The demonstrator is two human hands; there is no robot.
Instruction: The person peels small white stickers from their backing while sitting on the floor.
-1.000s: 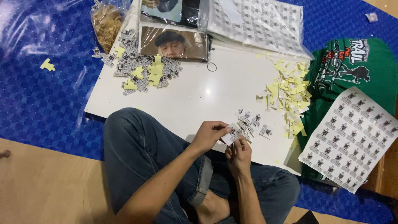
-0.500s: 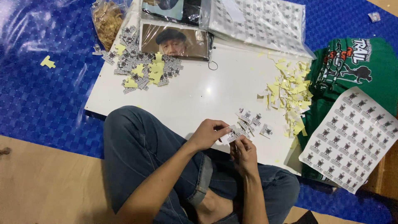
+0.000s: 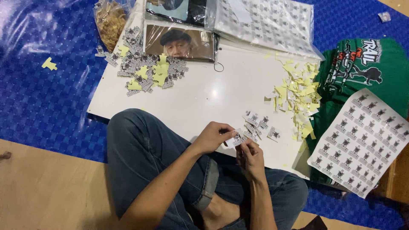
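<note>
White and black, a small sticker (image 3: 237, 139) sits pinched between the fingertips of the left hand (image 3: 211, 137) and the right hand (image 3: 250, 156), both closed on it above the near edge of a white board (image 3: 204, 93). Just beyond the right hand's fingers lie a few loose cut stickers (image 3: 257, 123) on the board. Farther out from that hand spreads a heap of yellow backing scraps (image 3: 298, 96). To its right, a printed sticker sheet (image 3: 362, 140) rests on green shirts (image 3: 366, 64). Well beyond the left hand sits another pile of cut stickers and yellow bits (image 3: 147, 70), near a photograph in a plastic sleeve (image 3: 179, 42). Blue matting (image 3: 42, 98) lies under the board.
</note>
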